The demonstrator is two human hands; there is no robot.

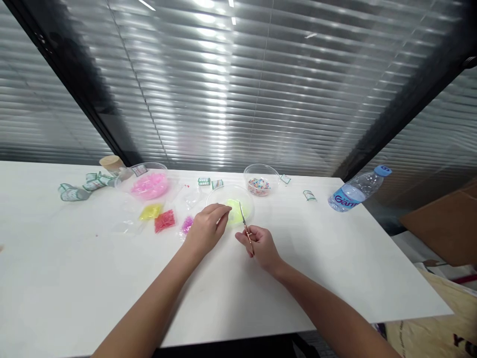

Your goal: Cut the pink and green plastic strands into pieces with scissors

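My right hand point(261, 244) is closed round a pair of small scissors point(244, 223), whose blades point up over a clear bowl point(219, 198) holding yellow-green beads point(235, 211). My left hand point(206, 227) rests by the bowl's near rim with its fingers drawn together at the bowl's edge; what they pinch, if anything, is hidden.
On the white table point(74, 268) lie small bags of yellow point(150, 212), red point(164, 221) and magenta beads point(187, 224), a bowl of pink beads point(149, 185), a bowl of mixed beads point(259, 185), thread spools point(74, 193) and a lying water bottle point(356, 191). Blinds stand behind.
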